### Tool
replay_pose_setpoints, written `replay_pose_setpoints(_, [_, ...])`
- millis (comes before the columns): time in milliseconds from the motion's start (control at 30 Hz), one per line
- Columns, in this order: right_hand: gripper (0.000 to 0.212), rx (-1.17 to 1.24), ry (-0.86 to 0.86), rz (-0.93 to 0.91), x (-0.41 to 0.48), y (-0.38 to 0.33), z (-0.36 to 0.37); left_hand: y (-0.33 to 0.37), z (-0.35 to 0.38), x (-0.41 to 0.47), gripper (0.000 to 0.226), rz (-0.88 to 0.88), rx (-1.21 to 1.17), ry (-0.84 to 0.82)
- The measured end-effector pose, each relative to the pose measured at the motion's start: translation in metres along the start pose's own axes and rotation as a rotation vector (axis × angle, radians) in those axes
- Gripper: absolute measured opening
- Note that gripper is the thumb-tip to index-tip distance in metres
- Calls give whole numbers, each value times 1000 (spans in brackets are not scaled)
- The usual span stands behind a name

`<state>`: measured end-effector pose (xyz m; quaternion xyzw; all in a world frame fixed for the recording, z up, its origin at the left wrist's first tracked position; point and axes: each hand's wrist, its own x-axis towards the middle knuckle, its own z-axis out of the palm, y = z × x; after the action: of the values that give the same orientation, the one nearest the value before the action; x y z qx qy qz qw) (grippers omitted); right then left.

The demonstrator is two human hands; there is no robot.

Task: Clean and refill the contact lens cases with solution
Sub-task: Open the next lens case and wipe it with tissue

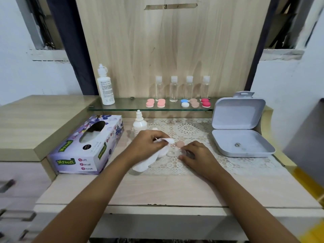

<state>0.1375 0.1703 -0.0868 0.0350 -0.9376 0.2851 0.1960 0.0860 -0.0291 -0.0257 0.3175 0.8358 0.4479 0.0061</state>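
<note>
1. Pale wood desk (pixel 157 188) with a lace mat (pixel 189 130) fills the lower frame. At its centre lies the clear lens case (pixel 172 153), with a pink cap (pixel 180 144) just beside it.
2. The right hand (pixel 198 155) pins the case's right end, thumb and fingertips clamped on it.
3. The left hand (pixel 149 146) pinches a tissue (pixel 164 151) at the left well.
4. Wiping well likely means holding the case flat and twisting a tissue corner inside each well until dry.
5. Outward: dropper bottle (pixel 139 122) behind, tissue box (pixel 87 146) left, solution bottle (pixel 105 85) upper left.

Glossy glass shelf (pixel 122 106), lace doily (pixel 189 130)
</note>
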Motion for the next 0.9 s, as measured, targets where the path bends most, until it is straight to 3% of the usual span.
replay_pose_setpoints(233, [21, 31, 15, 1, -1, 0, 1, -26, 29, 19, 23, -9, 103, -10])
replay_pose_setpoints(500, [18, 30, 16, -1, 1, 2, 3, -35, 37, 20, 4, 136, 169, 31])
replay_pose_setpoints(667, [19, 16, 13, -8, 1, 2, 3, -42, 35, 12, 26, 281, 325, -13])
replay_pose_setpoints(900, [23, -12, -14, -7, 2, 0, 2, -45, 35, 9, 26, 337, 414, -62])
